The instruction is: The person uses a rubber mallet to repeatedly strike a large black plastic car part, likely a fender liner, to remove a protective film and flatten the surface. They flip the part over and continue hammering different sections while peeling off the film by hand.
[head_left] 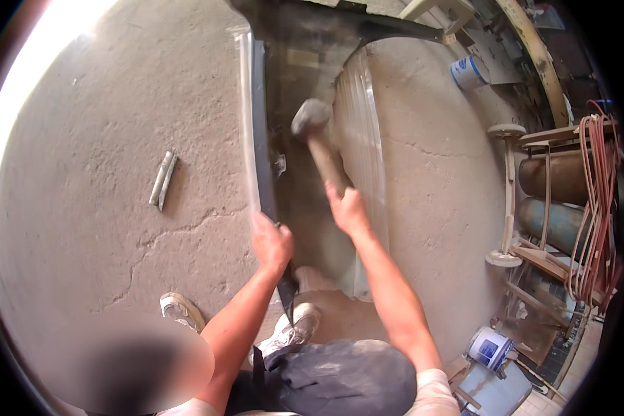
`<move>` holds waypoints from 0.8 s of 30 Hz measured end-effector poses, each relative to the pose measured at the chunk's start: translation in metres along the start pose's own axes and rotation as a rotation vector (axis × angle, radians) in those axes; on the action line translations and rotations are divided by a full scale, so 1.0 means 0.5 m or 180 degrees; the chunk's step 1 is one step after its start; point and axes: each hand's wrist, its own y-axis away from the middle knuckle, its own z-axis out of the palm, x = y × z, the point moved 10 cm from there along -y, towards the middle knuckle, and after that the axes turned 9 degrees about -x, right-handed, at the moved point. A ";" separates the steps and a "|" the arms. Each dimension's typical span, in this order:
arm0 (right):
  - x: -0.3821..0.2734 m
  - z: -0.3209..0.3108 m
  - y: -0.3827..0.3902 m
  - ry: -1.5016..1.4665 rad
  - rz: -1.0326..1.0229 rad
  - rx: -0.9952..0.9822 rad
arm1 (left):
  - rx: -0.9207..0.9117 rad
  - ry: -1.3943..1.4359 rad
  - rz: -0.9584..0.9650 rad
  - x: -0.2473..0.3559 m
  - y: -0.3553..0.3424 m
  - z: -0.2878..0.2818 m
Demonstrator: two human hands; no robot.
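My right hand (pixel 349 210) is closed around the wooden handle of a hammer (pixel 328 161). Its thick, pale grey head (pixel 311 116) is slightly blurred and appears over a long dark sheet-metal panel (pixel 305 215), which looks like a vehicle body part. Whether the head touches the metal, I cannot tell. My left hand (pixel 272 243) grips the panel's raised left edge close to its near end, with the fingers partly hidden. The panel stretches away from my feet, has a ribbed, lighter strip (pixel 362 152) along its right side, and widens into a dark curved section at the far end.
Two short pale bars (pixel 163 180) lie on the cracked concrete floor (pixel 104 208) at left. A blue-and-white can (pixel 469 71) lies far right. Gas cylinders (pixel 551 218) on a wheeled cart with red hoses (pixel 593 215), and a white bucket (pixel 491 348), line the right side.
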 end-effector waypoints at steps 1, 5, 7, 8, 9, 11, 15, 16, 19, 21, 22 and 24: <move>0.010 0.011 -0.022 0.0180 0.0297 -0.0117 | 0.0038 -0.0043 -0.0025 -0.017 -0.002 -0.012; -0.162 -0.064 0.001 -0.1243 0.0316 0.0068 | 0.0137 -0.0169 -0.0094 -0.043 -0.038 -0.046; -0.311 -0.187 0.015 -0.1287 -0.0579 0.0624 | 0.0239 -0.0097 -0.0008 -0.025 -0.043 -0.045; -0.375 -0.230 0.022 -0.1359 -0.0990 0.0923 | 0.0251 -0.0118 -0.0044 -0.039 -0.027 -0.049; -0.428 -0.275 0.031 -0.1376 -0.1476 0.1268 | 0.0266 -0.0073 -0.0008 -0.029 -0.023 -0.047; -0.444 -0.285 0.049 -0.1847 -0.2006 0.1467 | 0.0219 -0.0147 -0.0071 -0.025 -0.019 -0.040; -0.066 0.032 -0.005 -0.0292 0.0003 0.0226 | 0.0200 -0.0194 -0.0020 -0.017 -0.023 -0.035; 0.072 0.117 -0.005 0.0565 0.0794 -0.0569 | 0.0138 -0.0157 0.0017 -0.007 -0.020 -0.018; -0.015 0.031 -0.055 0.0217 0.0683 -0.0011 | 0.0017 -0.0109 -0.0124 -0.022 -0.027 -0.039; -0.079 -0.005 -0.062 -0.0673 0.0193 0.0004 | 0.0055 -0.0150 -0.0095 -0.055 -0.014 -0.053; -0.159 -0.035 -0.039 -0.1155 0.0169 0.0145 | 0.0184 -0.0097 0.0010 -0.044 -0.041 -0.062; -0.275 -0.106 -0.016 -0.1651 -0.1013 0.0707 | 0.0114 -0.0146 -0.0064 -0.045 -0.036 -0.052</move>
